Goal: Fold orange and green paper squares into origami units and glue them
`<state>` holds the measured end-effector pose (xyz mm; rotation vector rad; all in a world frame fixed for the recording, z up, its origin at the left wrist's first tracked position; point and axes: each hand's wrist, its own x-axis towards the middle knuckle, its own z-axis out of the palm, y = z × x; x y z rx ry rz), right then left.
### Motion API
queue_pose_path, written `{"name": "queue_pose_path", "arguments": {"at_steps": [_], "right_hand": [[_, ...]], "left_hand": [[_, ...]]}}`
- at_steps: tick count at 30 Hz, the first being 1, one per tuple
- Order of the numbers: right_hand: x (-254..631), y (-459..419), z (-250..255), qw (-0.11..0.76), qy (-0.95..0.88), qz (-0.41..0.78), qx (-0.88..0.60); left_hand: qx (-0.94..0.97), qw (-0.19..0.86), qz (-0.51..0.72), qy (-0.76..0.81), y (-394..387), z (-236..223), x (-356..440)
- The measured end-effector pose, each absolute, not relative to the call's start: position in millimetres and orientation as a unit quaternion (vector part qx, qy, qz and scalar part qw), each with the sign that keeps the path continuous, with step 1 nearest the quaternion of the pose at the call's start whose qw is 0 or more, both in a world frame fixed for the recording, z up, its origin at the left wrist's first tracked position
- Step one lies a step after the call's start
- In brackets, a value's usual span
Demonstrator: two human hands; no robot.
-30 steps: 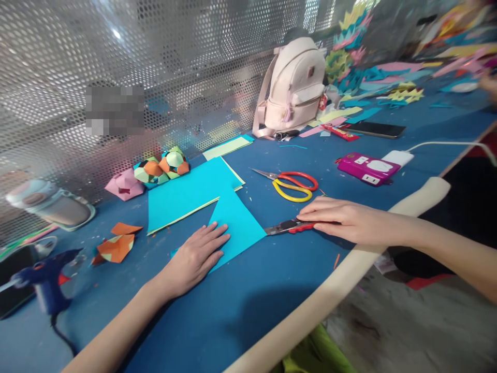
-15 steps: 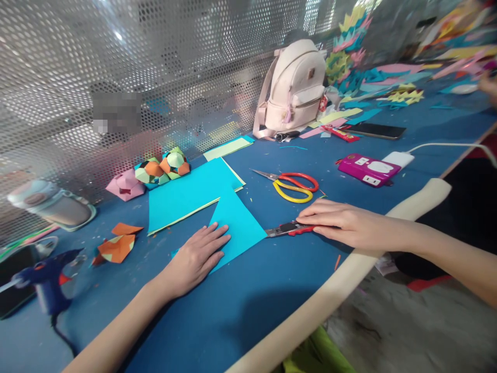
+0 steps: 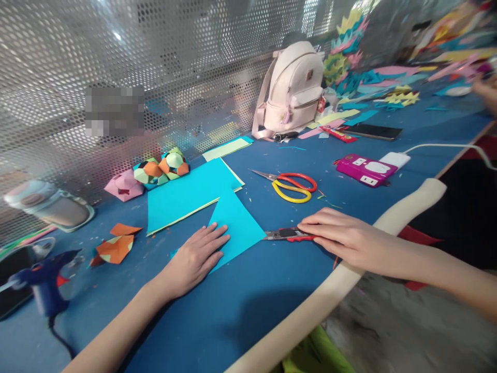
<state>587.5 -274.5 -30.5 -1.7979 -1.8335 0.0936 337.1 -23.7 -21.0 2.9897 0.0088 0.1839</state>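
Observation:
My left hand (image 3: 197, 254) lies flat on a folded piece of bright blue paper (image 3: 241, 226), fingers stretched out. To the right, my right hand (image 3: 341, 235) has its fingers closed on the handle end of a red and black utility knife (image 3: 288, 234). The knife lies low along the table, its tip at the paper's right corner; whether the two touch I cannot tell. Behind the folded piece is a stack of blue and pale yellow sheets (image 3: 186, 194). Scissors (image 3: 292, 185) with one red and one yellow handle lie beyond the knife.
A glue gun (image 3: 46, 285), orange paper scraps (image 3: 116, 247) and a bottle (image 3: 48, 203) lie left. Folded paper balls (image 3: 155, 171) and a backpack (image 3: 293, 90) stand by the mesh wall. A purple power strip (image 3: 365, 170) lies right; pale edging (image 3: 334, 290) runs in front. Another person's hand (image 3: 485, 93) shows far right.
My right hand and forearm have shifted slightly, and the utility knife lies a little more level. My left hand stays on the paper. The whole view has moved slightly.

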Motion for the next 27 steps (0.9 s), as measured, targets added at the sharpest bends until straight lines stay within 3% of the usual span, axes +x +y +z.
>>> {"name": "queue_pose_path", "arguments": {"at_steps": [27], "right_hand": [[562, -284, -37, 0.27, -0.689, -0.003, -0.672]], "left_hand": [[0.998, 0.048, 0.038, 0.003, -24, -23, 336]]}}
